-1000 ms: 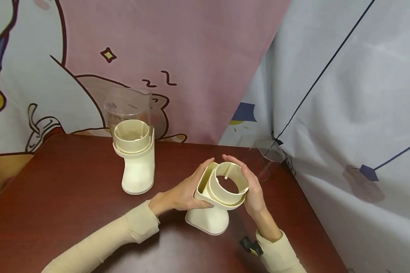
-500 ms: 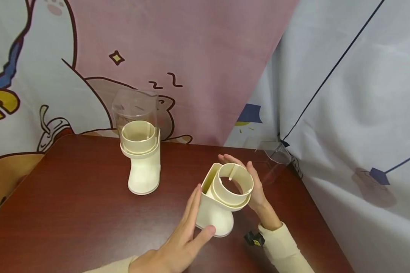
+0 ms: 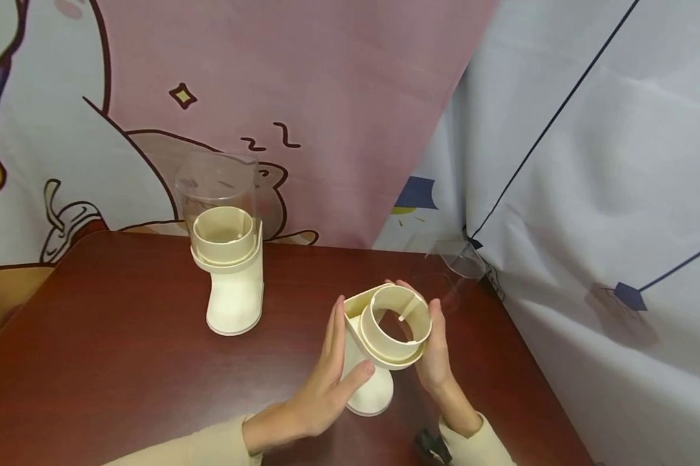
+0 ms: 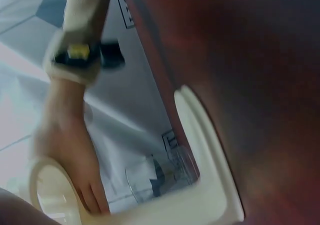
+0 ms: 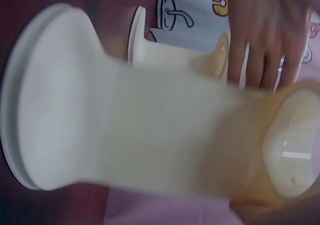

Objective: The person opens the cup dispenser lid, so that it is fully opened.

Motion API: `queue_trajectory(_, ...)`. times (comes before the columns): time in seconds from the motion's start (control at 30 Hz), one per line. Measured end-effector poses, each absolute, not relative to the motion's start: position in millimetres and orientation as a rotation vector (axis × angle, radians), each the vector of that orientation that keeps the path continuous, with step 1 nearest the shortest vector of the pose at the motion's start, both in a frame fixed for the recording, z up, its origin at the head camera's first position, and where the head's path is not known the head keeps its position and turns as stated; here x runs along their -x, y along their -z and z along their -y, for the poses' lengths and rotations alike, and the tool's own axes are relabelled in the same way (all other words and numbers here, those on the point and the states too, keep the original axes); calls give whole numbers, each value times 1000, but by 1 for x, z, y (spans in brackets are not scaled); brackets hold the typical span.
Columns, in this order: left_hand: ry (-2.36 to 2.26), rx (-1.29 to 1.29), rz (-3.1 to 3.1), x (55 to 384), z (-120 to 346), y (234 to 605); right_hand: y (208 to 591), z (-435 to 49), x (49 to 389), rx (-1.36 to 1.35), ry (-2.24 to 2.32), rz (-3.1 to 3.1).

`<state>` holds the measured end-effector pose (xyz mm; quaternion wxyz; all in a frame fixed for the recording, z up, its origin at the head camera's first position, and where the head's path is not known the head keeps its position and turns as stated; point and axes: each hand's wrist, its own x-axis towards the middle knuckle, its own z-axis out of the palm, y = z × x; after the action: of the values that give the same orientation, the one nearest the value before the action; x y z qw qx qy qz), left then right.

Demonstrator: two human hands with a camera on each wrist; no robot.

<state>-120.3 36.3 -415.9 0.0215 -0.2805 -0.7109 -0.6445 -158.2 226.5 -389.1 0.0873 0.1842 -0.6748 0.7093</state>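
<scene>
A cream plastic stand [image 3: 372, 389] with a round collar on top and a rounded foot is between my hands. My left hand [image 3: 321, 390] lies along its left side with straight fingers, thumb extended across the front. My right hand [image 3: 436, 356] grips the collar from the right, some fingers behind it. In the left wrist view the right hand [image 4: 75, 145] reaches down behind the collar. The right wrist view shows the stand [image 5: 175, 130] close up, with the left hand's [image 5: 267, 35] fingers beyond it.
A matching stand [image 3: 236, 301] with a clear hopper [image 3: 216, 175] around its collar stands at the back left of the brown table [image 3: 123, 349]. Another clear hopper [image 3: 465, 260] is at the back right corner. A printed curtain [image 3: 350, 116] hangs behind the table.
My left hand has let go of the collar area, drawn back and come flat against the stand's left side. The stand has turned slightly and its foot has shifted; my right hand stays on it.
</scene>
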Motion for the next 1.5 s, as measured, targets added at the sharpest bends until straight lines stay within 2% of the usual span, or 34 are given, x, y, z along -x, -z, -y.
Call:
queue_trajectory(0.23, 2114, 817, 2261, 139, -37, 406, 387, -224, 139, -318, -2015, 2010)
queue_trajectory(0.47, 2330, 567, 2176, 146, -46, 391, 381, -221, 138, -330, -1965, 2089)
queue_trajectory(0.73, 2360, 483, 2219, 157, -63, 383, 382, -221, 145, -303, -1959, 2083)
queue_trajectory(0.93, 2286, 530, 2198, 185, -84, 380, 384, -233, 169, -224, -1946, 1992)
queue_trajectory(1.27, 2206, 530, 2165, 248, -107, 382, 386, -249, 232, -239, -1930, 1879)
queue_trajectory(1.5, 2194, 501, 2112, 278, -124, 384, 387, -262, 267, -207, -1907, 1887)
